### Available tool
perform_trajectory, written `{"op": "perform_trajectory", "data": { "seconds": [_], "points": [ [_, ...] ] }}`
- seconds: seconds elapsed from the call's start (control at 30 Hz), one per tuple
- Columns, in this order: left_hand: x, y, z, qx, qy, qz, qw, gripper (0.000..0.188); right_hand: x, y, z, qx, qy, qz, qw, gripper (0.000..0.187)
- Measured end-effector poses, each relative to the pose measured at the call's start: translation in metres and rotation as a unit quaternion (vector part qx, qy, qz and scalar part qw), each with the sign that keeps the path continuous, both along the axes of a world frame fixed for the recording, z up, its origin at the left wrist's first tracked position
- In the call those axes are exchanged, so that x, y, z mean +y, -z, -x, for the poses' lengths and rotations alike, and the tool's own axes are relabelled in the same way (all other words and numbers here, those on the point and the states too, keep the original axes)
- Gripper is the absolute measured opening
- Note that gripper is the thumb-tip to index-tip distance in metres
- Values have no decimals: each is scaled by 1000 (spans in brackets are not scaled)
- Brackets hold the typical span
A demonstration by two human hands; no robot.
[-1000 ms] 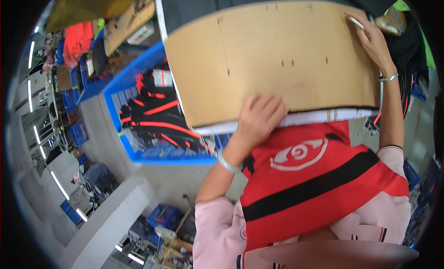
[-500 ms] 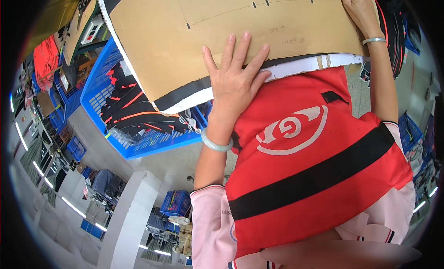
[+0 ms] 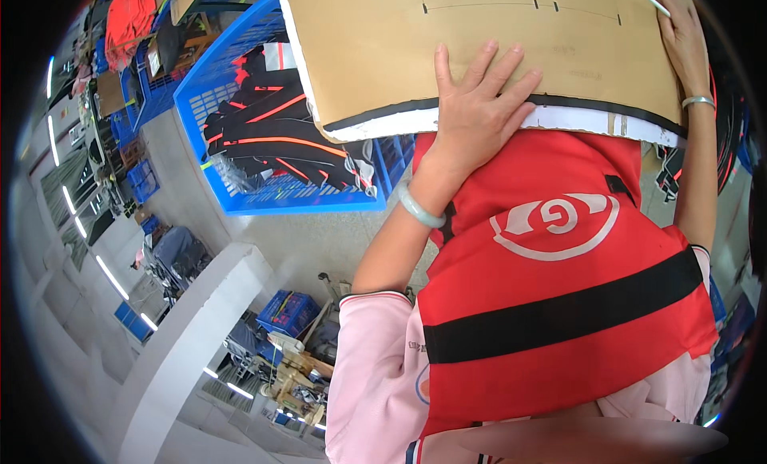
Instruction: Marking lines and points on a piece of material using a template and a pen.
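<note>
A tan card pattern piece with a drawn line and short dark marks lies at the top of the view. Black fabric shows along its near edge, over a white-edged tabletop. My left hand rests flat on the card's near edge, fingers spread. At the card's right side is my right hand, partly cut off by the frame's upper edge. A slim white stick, like a pen, pokes out by its fingers; its tip is hard to make out.
To the left, below table height, a blue plastic crate holds black pieces with orange stripes. A white pillar or beam stands lower left. More dark striped pieces hang at the right. My red apron touches the table edge.
The view has shifted, so the table, card and crate sit farther right and higher. My left hand stays flat on the card. The white stick by my right hand has come into sight.
</note>
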State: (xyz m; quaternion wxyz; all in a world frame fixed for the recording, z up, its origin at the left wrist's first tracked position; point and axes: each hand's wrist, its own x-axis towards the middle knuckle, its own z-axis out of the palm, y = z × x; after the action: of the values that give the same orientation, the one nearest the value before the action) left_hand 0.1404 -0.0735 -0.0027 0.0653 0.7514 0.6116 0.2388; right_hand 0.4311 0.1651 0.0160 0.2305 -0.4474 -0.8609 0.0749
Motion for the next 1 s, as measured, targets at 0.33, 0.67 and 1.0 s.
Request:
{"op": "perform_trajectory", "data": {
  "seconds": [0.33,0.67,1.0],
  "points": [
    [-3,-3,-2,15,-12,3,1000,42,-22,-24,16,-78,57,28,995,39],
    [-1,-3,-7,24,-23,-29,999,39,-20,-16,6,-45,40,28,998,40],
    [-2,-4,-6,19,-35,-24,999,39,-22,-15,8,-50,51,25,997,42]
  ]
}}
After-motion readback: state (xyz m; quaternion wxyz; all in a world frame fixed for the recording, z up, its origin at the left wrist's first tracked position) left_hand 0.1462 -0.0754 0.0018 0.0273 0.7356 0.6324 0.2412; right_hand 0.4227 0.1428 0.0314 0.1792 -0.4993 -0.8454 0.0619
